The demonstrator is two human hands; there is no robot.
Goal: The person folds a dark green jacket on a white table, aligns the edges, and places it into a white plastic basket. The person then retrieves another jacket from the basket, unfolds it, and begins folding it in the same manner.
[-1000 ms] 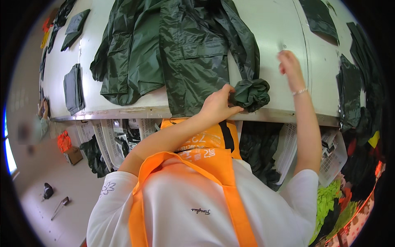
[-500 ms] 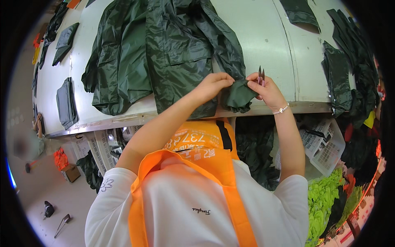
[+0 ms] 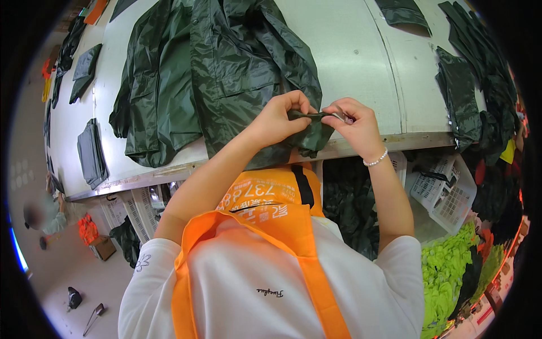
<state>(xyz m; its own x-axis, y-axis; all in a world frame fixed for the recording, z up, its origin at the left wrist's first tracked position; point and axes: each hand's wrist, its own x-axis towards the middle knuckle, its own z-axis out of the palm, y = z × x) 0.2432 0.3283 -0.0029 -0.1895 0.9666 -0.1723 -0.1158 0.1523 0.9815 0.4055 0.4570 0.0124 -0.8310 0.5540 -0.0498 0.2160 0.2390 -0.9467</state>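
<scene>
A dark green, shiny jacket (image 3: 231,79) lies spread on the table, its right-hand sleeve (image 3: 314,139) drawn toward the near edge. My left hand (image 3: 280,120) is closed, pinching the sleeve's cuff edge between thumb and fingers. Opposite it, my right hand (image 3: 359,127) pinches the same edge, which is stretched taut between the two hands. Small scissors (image 3: 348,120) with a pinkish handle are tucked in my right hand. Part of their blades shows near the fingertips; the rest is hidden by the fingers.
Folded dark green garments lie on the table (image 3: 361,51) at left (image 3: 91,152) and right (image 3: 458,99). Below its metal edge stand a white plastic basket (image 3: 451,198) and dark cloth. Bright yellow-green garments (image 3: 449,277) are heaped at lower right. Another person is at far left.
Both hands have turned the cuff so that its edge is pulled straight between them. The scissors, upright before, now lie tilted in my right hand. The view has shifted slightly.
</scene>
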